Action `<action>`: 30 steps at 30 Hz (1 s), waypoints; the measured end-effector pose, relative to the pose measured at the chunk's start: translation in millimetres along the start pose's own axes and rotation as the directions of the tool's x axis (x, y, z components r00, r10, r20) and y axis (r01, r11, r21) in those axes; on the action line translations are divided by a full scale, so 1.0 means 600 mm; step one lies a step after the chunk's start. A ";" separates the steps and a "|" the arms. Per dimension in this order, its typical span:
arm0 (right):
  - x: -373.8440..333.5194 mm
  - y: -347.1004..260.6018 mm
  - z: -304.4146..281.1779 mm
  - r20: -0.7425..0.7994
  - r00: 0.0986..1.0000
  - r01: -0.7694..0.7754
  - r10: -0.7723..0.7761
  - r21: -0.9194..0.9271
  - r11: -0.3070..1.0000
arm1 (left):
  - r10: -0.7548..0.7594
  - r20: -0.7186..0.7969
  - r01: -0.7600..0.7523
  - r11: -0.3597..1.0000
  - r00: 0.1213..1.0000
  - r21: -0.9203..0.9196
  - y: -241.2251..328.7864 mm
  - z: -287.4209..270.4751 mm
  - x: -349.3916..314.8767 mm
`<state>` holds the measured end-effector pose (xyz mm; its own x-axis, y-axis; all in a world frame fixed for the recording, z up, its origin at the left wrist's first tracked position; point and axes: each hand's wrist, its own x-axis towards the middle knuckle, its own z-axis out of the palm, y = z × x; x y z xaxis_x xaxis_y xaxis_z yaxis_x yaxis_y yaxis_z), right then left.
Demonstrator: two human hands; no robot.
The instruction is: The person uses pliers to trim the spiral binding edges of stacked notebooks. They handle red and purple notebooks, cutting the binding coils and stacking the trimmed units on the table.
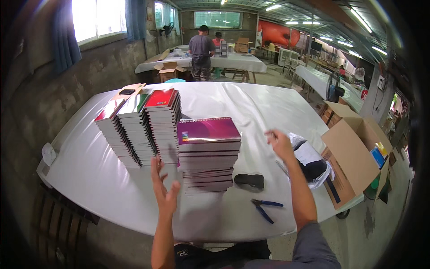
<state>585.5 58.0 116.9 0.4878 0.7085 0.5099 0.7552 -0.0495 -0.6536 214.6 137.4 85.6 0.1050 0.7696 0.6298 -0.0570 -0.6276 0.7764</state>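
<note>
Notebook stack and two bare hands on a white-covered counter (112, 197); clock directions take 12 as the side farthest from the person. The purple-topped notebook stack (209, 154) stands near mid-counter, between the hands. It lies at about 2 o'clock from the left hand (165, 190) and at about 9 o'clock from the right hand (279, 143). The left hand is nearer, just beside the stack's near left side; contact cannot be determined. The top cover's long axis appears to run from 9 to 3 o'clock, with a toothed binding edge at 12.

The left hand is empty, its fingers and thumb spread wide. The right hand is loosely curled, with a narrow gap at the fingertips; whether it pinches anything small cannot be told. A white bag with dark contents (313, 163) lies at 4 o'clock from it; a black block (249, 180) and blue-handled cutters (267, 210) lie toward 7.

Labels: the purple cover bears a small multicoloured lettered block at its left; the red-covered notebook stack (160, 98), at 11 o'clock, bears a similar one.
</note>
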 end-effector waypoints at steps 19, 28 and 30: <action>0.055 -0.279 0.009 0.620 0.757 -0.523 0.208 0.383 0.762 | -0.220 0.326 0.313 0.911 0.920 -0.269 0.064 0.074 0.182; 0.005 -0.243 -0.045 -0.006 1.000 0.004 0.003 0.792 0.610 | -0.060 0.352 0.165 0.947 0.934 -0.275 0.063 0.051 0.192; -0.065 -0.270 -0.063 -0.043 0.999 0.040 -0.009 0.809 0.586 | 0.223 0.191 -0.217 0.975 0.956 -0.051 0.093 0.017 0.160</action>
<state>460.9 11.9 224.0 0.4995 0.6782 0.5390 0.1074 0.5689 -0.8154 231.8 175.2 189.2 0.2775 0.5734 0.7709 -0.1291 -0.7729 0.6213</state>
